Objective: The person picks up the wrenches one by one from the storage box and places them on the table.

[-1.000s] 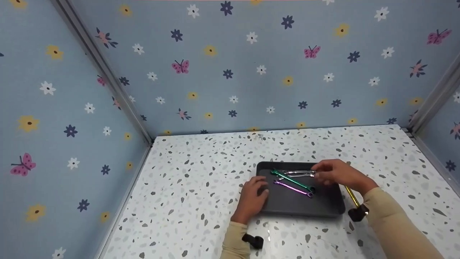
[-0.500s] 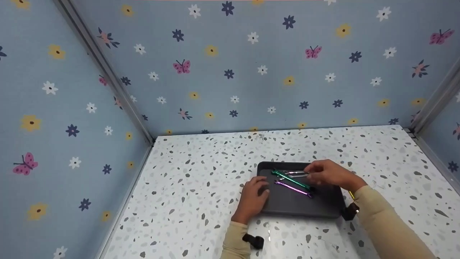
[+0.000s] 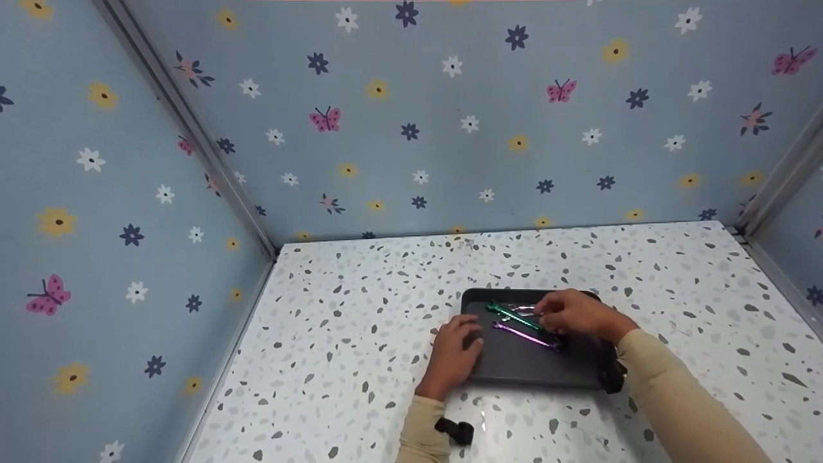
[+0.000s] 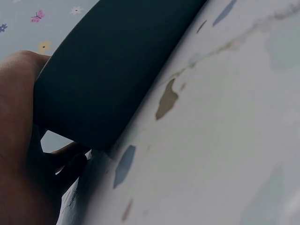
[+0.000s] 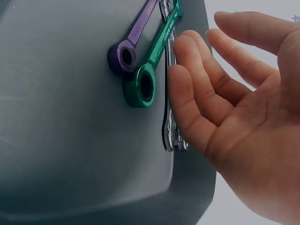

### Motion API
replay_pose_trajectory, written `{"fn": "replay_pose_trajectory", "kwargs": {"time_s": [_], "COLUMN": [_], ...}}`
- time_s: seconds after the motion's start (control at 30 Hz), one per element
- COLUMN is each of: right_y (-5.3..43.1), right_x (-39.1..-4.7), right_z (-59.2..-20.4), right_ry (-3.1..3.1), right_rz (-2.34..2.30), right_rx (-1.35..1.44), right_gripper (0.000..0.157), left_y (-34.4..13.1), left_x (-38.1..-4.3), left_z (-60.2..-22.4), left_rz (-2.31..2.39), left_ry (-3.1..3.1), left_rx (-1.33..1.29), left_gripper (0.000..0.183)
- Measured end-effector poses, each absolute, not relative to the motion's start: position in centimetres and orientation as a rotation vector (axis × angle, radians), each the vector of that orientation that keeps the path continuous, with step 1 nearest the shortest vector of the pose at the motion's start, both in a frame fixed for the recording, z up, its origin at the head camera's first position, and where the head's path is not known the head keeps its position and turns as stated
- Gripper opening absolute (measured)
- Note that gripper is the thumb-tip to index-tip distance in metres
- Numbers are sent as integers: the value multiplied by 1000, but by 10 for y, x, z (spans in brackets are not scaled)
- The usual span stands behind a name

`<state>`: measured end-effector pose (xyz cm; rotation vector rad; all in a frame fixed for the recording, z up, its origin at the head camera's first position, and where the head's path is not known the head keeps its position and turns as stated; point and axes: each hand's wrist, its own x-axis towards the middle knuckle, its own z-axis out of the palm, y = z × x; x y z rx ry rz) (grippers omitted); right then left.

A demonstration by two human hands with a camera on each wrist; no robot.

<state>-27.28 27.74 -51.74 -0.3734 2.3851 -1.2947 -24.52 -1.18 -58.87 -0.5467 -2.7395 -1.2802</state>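
My left hand (image 3: 450, 354) grips the left side of a dark grey tray (image 3: 514, 368), its fingers curled over the rim. In the left wrist view, the tray's outer wall (image 4: 103, 70) fills the space beside that hand. Above the tray's far right part, my right hand (image 3: 575, 315) reaches in. The right wrist view shows its fingers loosely bent and the thumb apart, with fingertips at the silver wrenches (image 5: 170, 129). A green ratchet wrench (image 5: 161, 47) lies partly across the silver ones. Beside it rests a purple ratchet wrench (image 3: 524, 334). The right hand hides some of the wrenches' right ends in the head view.
The tray stands on a white speckled tabletop (image 3: 341, 360). Blue flowered panels (image 3: 411, 96) rise at the back and both sides, joined by metal corner posts (image 3: 186, 122). A black wrist camera (image 3: 455, 431) is strapped to the left sleeve.
My right hand has moved left along the silver wrenches, covering more of them. A yellow rod-like item right of the tray is now hidden by the right arm. The left hand stays put.
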Motion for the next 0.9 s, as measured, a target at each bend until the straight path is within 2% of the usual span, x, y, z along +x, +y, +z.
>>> {"fn": "replay_pose_trajectory", "kwargs": {"time_s": [0.9], "right_y": [253], "right_x": [-279], "right_z": [-521], "right_ry": [2448], "right_rz": [-1095], "right_rx": [-430], "right_gripper": [23], "left_y": [-12], "left_x": [-245], "left_z": [-591], "left_rz": [-1250], "left_ry": [-2706], "left_rx": [-569], "left_gripper": [26]}}
